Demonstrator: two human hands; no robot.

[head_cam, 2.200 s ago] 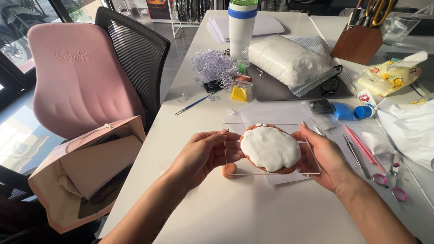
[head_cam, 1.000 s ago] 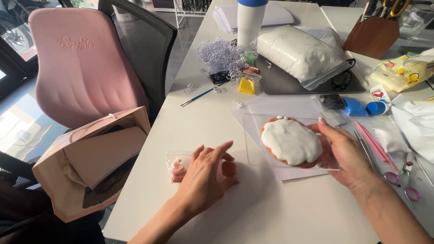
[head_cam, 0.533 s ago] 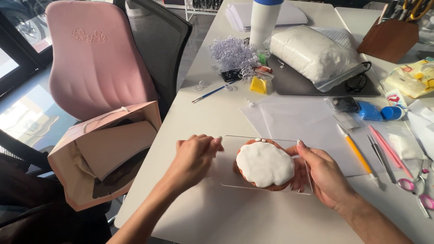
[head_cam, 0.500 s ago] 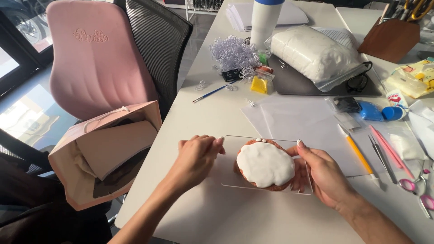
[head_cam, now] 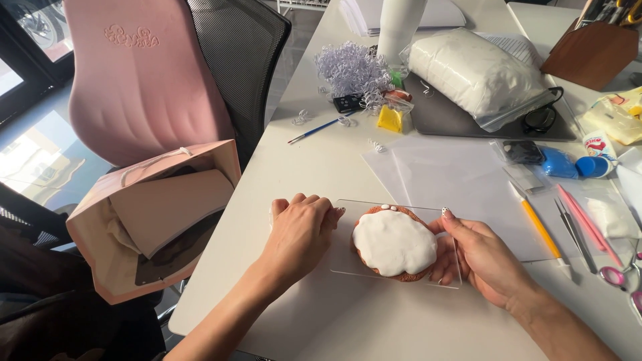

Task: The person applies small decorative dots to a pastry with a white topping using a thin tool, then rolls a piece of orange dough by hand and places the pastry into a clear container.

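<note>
A clear acrylic sheet (head_cam: 348,257) lies flat near the front of the white table (head_cam: 334,167). On it sits a round brown clay disc topped with a white clay layer (head_cam: 393,242). My left hand (head_cam: 301,230) grips the sheet's left edge, knuckles curled over it. My right hand (head_cam: 478,254) holds the right edge, fingers under and beside the disc, thumb near its upper right rim.
White paper sheets (head_cam: 455,187) lie behind the acrylic. To the right are an orange-handled tool (head_cam: 538,230), tweezers (head_cam: 575,234) and pink tools (head_cam: 592,230). Farther back are a bagged white lump (head_cam: 478,73), shredded paper curls (head_cam: 351,67) and a yellow piece (head_cam: 390,119). A pink paper bag (head_cam: 147,214) and chair (head_cam: 140,73) stand left.
My left hand came off the table and took the sheet's left edge again. The sheet with the disc moved left and nearer the table's front, and now rests there.
</note>
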